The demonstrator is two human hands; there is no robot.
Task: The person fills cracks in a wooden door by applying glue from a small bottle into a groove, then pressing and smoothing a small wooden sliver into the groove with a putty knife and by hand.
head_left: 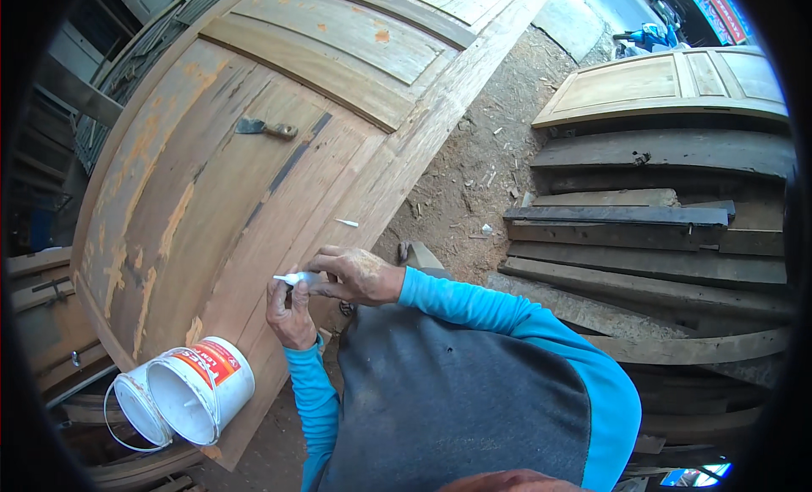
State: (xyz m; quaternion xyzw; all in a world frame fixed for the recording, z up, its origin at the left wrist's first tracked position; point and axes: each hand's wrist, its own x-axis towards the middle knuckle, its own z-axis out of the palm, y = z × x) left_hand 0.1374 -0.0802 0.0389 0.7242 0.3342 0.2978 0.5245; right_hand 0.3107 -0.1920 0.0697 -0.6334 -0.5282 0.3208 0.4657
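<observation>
Both hands meet over the near edge of a large wooden door panel (279,205). My right hand (359,275) is closed around a small white bottle with a narrow pointed nozzle (295,278), its body partly hidden by the fingers. At the nozzle end, my left hand (293,319) has its thumb and fingers closed on the same bottle. A small white pointed cap (347,223) lies on the door just beyond my right hand. Farther off, a putty knife (266,128) with a dark blade and worn handle rests on the boards. Orange-tan filler patches mark the panel.
Two white buckets with wire handles lie tipped at the door's near left corner, the larger bucket (239,382) bearing a red label. Stacked dark planks (626,238) fill the right side, below a pale panelled door (626,86). Dusty ground (474,145) runs between.
</observation>
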